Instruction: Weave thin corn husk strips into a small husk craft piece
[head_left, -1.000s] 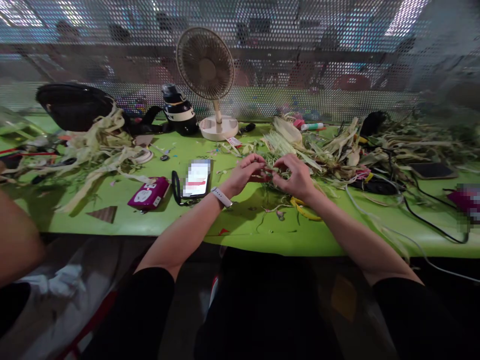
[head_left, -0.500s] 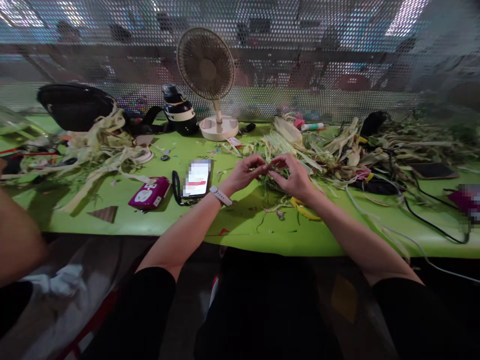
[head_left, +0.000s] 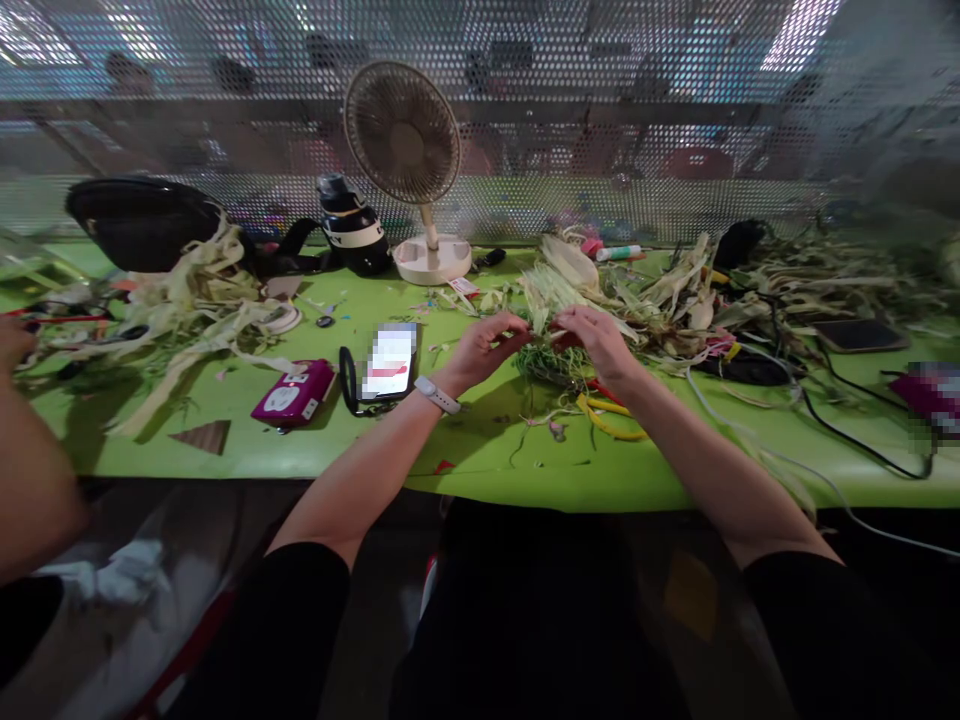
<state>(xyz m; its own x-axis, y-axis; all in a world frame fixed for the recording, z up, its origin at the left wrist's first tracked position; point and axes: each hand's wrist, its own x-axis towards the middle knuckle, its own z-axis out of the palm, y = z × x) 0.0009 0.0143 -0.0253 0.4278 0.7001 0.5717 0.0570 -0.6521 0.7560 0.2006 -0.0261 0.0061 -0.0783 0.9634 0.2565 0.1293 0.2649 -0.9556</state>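
Note:
My left hand [head_left: 486,349] and my right hand [head_left: 596,343] meet over the green table [head_left: 480,455], fingertips pinched together on thin green plant strands [head_left: 551,360] that bunch up beneath them. A white watch sits on my left wrist [head_left: 436,394]. Yellow-handled pliers [head_left: 611,415] lie just below my right hand. Pale husk strips [head_left: 555,285] are heaped right behind my fingers.
A phone [head_left: 388,362] and a magenta box [head_left: 294,391] lie left of my hands. A desk fan [head_left: 409,150], a bottle [head_left: 352,225] and a black bag [head_left: 139,210] stand at the back. Husk piles [head_left: 195,305], cables [head_left: 840,420] and another person's arm [head_left: 30,470] flank me.
My hands have shifted slightly away from me and up onto the strand bundle. The red bit seen between my fingers earlier is now mostly hidden by my right hand.

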